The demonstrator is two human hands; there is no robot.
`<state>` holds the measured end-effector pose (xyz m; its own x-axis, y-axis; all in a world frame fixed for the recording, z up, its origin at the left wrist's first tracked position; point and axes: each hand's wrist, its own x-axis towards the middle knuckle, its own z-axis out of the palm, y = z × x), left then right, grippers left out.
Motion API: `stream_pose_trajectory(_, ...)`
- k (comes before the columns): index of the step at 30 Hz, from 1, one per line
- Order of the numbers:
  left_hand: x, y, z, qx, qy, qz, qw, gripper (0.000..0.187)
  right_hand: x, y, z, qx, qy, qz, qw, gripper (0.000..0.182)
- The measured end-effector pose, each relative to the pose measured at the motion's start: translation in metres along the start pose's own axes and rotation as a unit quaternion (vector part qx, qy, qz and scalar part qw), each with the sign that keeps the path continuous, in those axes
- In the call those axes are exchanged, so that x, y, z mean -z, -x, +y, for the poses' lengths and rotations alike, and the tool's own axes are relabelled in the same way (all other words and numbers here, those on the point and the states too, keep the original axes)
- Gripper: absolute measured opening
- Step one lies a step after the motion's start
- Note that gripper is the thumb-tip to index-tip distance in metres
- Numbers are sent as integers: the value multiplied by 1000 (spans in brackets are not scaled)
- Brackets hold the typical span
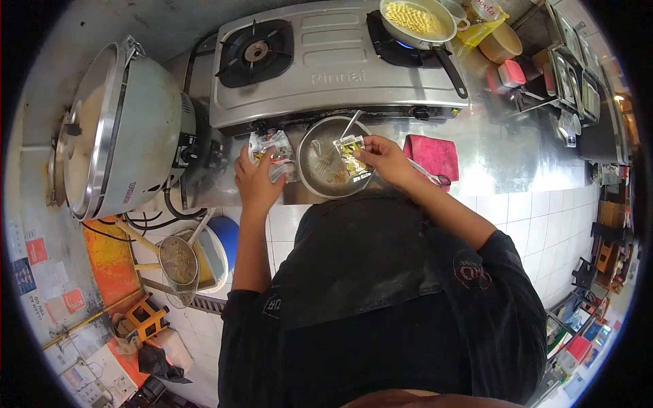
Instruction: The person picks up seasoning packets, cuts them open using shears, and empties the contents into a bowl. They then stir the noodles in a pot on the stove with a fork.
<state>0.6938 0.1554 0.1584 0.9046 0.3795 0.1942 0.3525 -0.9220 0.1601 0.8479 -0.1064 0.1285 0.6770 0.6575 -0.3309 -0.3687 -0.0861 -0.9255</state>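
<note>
A metal bowl [314,173] stands on the steel counter before the stove, with a fork and some brown seasoning in it. My right hand [386,160] pinches a small green and silver sachet [349,155] over the bowl's right side. Left of the bowl, my left hand [260,178] rests with its fingers apart on a crumpled silver packet [277,144]; whether it grips the packet is unclear. Scissors [435,178] lie to the right, partly on a folded pink cloth [435,158].
A pan [435,35] of noodles [412,19] sits over a lit flame on the right burner of the stove [340,92]. A large rice cooker [146,129] stands at the left. Strainers [178,262] are below it. A red-lidded container [511,73] stands at the right.
</note>
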Motion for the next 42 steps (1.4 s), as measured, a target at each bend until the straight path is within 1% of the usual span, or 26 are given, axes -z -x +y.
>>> stream_pose_trajectory(2, -13, 3, -16, 17, 16, -48, 999, 54, 1, -4, 8, 7, 14, 0, 1000, 21)
stream_pose_trajectory(3, -21, 4, -23, 19, 15, -47, 999, 54, 0, -7, 12, 15, 29, 5, 999, 19)
stream_pose_trajectory(5, -39, 6, -35, 33, 57, -74, 995, 49, -1, -10, 15, 23, 33, -1, 999, 19)
stream_pose_trajectory(9, -57, 9, -47, 42, 103, -64, 992, 39, -8, -5, 0, 25, 57, -3, 998, 16)
stream_pose_trajectory(11, -62, 14, -51, 36, 127, -2, 991, 33, -2, -10, 14, 39, 74, -7, 996, 16)
stream_pose_trajectory(12, -63, 17, -53, 38, 127, -2, 991, 33, -2, -11, 14, 54, 91, -11, 994, 16)
stream_pose_trajectory(15, -63, 27, -59, 37, 166, 27, 985, 31, -5, -10, 10, 52, 78, 5, 996, 15)
stream_pose_trajectory(18, -56, 35, -60, 51, 211, 63, 974, 29, -9, -10, -3, 49, 79, -7, 996, 14)
stream_pose_trajectory(20, -51, 41, -62, -8, 234, 116, 965, 30, -10, -11, -15, 51, 92, -12, 994, 14)
stream_pose_trajectory(21, -44, 42, -59, -7, 234, 116, 965, 30, -11, -11, -23, 53, 104, -18, 993, 14)
stream_pose_trajectory(22, -35, 43, -53, -34, 205, 140, 968, 32, -14, -10, -34, 52, 105, -20, 993, 14)
stream_pose_trajectory(23, -26, 43, -46, -60, 177, 165, 969, 33, -17, -8, -48, 22, 112, -17, 993, 14)
stream_pose_trajectory(24, -18, 43, -39, -58, 176, 165, 969, 33, -22, -6, -63, -8, 120, -15, 993, 15)
stream_pose_trajectory(26, -2, 44, -21, -122, 128, 194, 965, 36, -32, -2, -85, -19, 108, -18, 994, 16)
stream_pose_trajectory(27, 11, 44, -7, -133, 111, 198, 965, 31, -34, -4, -89, -17, 81, -35, 996, 16)
stream_pose_trajectory(28, 19, 46, 2, -129, 110, 198, 965, 31, -35, -8, -90, -15, 53, -51, 997, 16)
stream_pose_trajectory(29, 26, 48, 10, -142, 123, 193, 963, 27, -32, -17, -83, 15, 45, -74, 996, 16)
stream_pose_trajectory(32, 34, 50, 25, -161, 151, 190, 957, 19, -40, -27, -100, 44, 20, -111, 993, 17)
stream_pose_trajectory(33, 34, 50, 26, -163, 218, 180, 945, 19, -45, -27, -110, 48, -14, -124, 991, 17)
stream_pose_trajectory(35, 43, 45, 35, -151, 328, 164, 918, 16, -54, -30, -121, 65, -8, -133, 989, 17)
stream_pose_trajectory(36, 44, 43, 36, -152, 328, 164, 918, 16, -58, -30, -126, 83, -2, -141, 987, 18)
stream_pose_trajectory(38, 45, 40, 37, -116, 416, 181, 883, 18, -71, -25, -130, 84, -1, -162, 983, 19)
stream_pose_trajectory(39, 46, 38, 39, -117, 417, 181, 883, 18, -78, -23, -128, 106, -11, -199, 974, 19)
stream_pose_trajectory(40, 48, 36, 43, -79, 517, 190, 831, 23, -81, -20, -126, 128, -21, -236, 963, 19)
stream_pose_trajectory(41, 49, 34, 45, -40, 610, 197, 766, 29, -80, -17, -120, 103, -4, -251, 963, 20)
stream_pose_trajectory(42, 48, 33, 44, -40, 610, 199, 766, 29, -79, -17, -114, 87, 56, -253, 962, 23)
